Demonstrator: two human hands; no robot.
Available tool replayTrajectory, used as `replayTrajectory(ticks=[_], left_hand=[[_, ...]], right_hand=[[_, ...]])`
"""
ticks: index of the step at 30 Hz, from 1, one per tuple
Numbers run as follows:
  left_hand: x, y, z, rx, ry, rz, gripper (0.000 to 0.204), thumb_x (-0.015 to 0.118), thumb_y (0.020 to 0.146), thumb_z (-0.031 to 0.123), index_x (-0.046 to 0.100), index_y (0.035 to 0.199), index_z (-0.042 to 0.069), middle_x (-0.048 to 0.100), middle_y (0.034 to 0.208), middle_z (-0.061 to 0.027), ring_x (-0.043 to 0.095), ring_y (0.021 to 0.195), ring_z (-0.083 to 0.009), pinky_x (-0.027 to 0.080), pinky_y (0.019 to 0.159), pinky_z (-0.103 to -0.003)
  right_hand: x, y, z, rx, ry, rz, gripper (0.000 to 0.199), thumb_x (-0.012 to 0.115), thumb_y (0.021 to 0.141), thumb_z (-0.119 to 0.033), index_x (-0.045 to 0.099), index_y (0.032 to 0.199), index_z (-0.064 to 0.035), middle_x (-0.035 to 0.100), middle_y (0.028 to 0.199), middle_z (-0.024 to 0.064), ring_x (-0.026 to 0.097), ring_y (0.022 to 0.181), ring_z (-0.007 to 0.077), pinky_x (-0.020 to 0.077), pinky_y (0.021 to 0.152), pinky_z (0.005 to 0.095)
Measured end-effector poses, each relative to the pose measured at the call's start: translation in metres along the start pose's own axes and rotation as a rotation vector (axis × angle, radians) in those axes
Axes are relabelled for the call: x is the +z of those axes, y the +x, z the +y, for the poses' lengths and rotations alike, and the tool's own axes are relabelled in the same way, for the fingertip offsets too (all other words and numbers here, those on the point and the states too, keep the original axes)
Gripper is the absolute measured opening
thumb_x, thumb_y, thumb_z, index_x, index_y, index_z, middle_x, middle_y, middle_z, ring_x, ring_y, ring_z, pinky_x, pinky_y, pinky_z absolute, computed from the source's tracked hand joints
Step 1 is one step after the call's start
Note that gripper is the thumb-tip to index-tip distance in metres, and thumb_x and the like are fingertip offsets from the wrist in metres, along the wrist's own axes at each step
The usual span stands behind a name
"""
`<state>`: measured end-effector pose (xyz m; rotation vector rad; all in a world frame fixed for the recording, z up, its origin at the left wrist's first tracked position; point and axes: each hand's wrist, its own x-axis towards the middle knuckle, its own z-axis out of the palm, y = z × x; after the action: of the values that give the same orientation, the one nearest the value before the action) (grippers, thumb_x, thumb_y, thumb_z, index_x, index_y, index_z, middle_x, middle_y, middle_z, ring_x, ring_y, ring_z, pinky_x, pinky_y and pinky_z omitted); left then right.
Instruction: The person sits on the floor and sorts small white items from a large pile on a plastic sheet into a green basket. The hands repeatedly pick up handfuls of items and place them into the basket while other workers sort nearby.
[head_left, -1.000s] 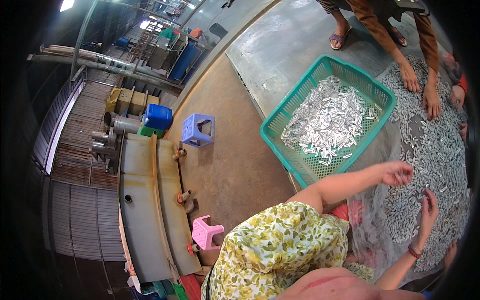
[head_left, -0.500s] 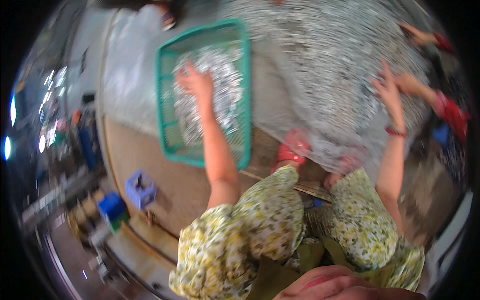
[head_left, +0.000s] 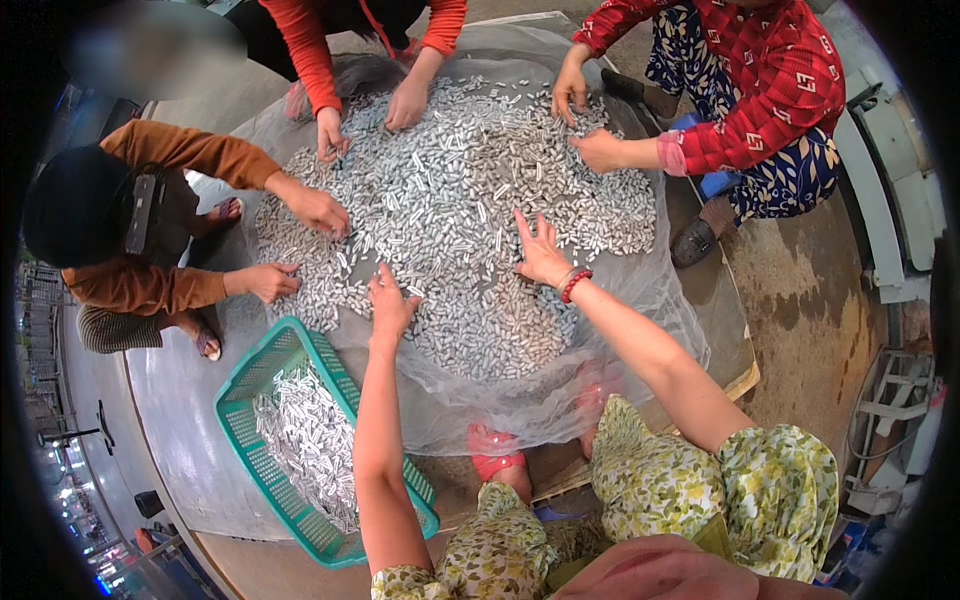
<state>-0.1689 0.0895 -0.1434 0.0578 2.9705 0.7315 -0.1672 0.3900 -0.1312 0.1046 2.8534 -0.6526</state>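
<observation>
A wide heap of small silver metal cylinders [head_left: 440,190] is spread on a sheer mesh sheet [head_left: 640,320]. My left hand [head_left: 393,305] is at the near left part of the heap, thumb and fingers apart, with nothing visible in it. Farther right, my right hand [head_left: 543,253], with a red bead bracelet [head_left: 574,284] at the wrist, reaches over the pieces with its fingers spread; it looks empty too. Left of my left forearm stands a green plastic basket [head_left: 238,425] partly filled with similar, seemingly longer silver pieces [head_left: 310,440].
Three people crouch around the heap: an orange-brown sleeve [head_left: 200,150] at left, a red-orange sleeve [head_left: 300,50] at the far side, a red patterned sleeve [head_left: 740,130] at right. Their hands touch the pieces. My red sandals [head_left: 493,450] are at the sheet's near edge.
My view has swung left and steadied. My left hand has gone from over the basket to the heap. My right hand remains over the heap, fingers still spread.
</observation>
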Motion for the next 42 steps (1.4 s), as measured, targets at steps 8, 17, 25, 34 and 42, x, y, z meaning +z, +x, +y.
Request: replayTrajectory(ticks=[8, 17, 25, 34, 42], left_hand=[[0.040, 0.050, -0.009, -0.222, 0.036, -0.165, 0.067, 0.079, 0.054, 0.018, 0.050, 0.112, 0.001, 0.045, 0.113, -0.0241, 0.044, 0.106, -0.0422, 0.039, 0.092, -0.044], [0.067, 0.008, 0.061, 0.128, -0.260, -0.458, 0.068, 0.068, 0.061, 0.014, 0.047, 0.124, -0.001, 0.054, 0.120, -0.0203, 0.050, 0.112, -0.0336, 0.041, 0.093, -0.037], [-0.011, -0.039, 0.098, -0.125, -1.097, -0.620, 0.034, 0.066, 0.079, 0.012, 0.054, 0.109, -0.001, 0.062, 0.094, -0.0049, 0.058, 0.082, -0.0117, 0.048, 0.070, -0.025], [-0.021, -0.063, 0.067, -0.125, -0.961, -0.458, 0.021, 0.046, 0.088, 0.003, 0.059, 0.103, -0.004, 0.060, 0.103, -0.0114, 0.062, 0.084, -0.0167, 0.053, 0.077, -0.026], [-0.026, -0.060, 0.083, -0.087, -0.698, -0.392, 0.025, 0.050, 0.084, 0.002, 0.062, 0.105, 0.005, 0.064, 0.091, -0.0102, 0.064, 0.076, -0.0162, 0.053, 0.065, -0.027]], right_hand=[[0.020, 0.011, 0.027, -0.082, -0.019, 0.126, 0.076, 0.068, 0.061, -0.004, 0.034, 0.130, -0.0001, 0.040, 0.116, 0.0247, 0.040, 0.108, 0.0405, 0.0396, 0.091, 0.0438], [0.060, -0.011, 0.009, -0.272, 0.292, -0.093, 0.086, 0.068, 0.060, -0.011, 0.029, 0.135, 0.0009, 0.034, 0.135, 0.0266, 0.033, 0.125, 0.0388, 0.0293, 0.105, 0.0422], [-0.021, -0.061, -0.019, -0.022, 1.151, -0.510, 0.037, 0.060, 0.077, -0.001, 0.050, 0.114, -0.0008, 0.054, 0.106, 0.0057, 0.057, 0.090, 0.0136, 0.0544, 0.070, 0.0283], [-0.032, -0.070, -0.034, -0.092, 1.166, -0.456, 0.019, 0.056, 0.083, -0.002, 0.058, 0.101, 0.0006, 0.049, 0.123, 0.0113, 0.057, 0.097, 0.0177, 0.0549, 0.076, 0.0301], [-0.044, -0.059, -0.044, -0.125, 0.983, -0.394, 0.041, 0.047, 0.086, 0.000, 0.048, 0.127, -0.0080, 0.060, 0.106, 0.0108, 0.062, 0.081, 0.0134, 0.0550, 0.067, 0.0255]])
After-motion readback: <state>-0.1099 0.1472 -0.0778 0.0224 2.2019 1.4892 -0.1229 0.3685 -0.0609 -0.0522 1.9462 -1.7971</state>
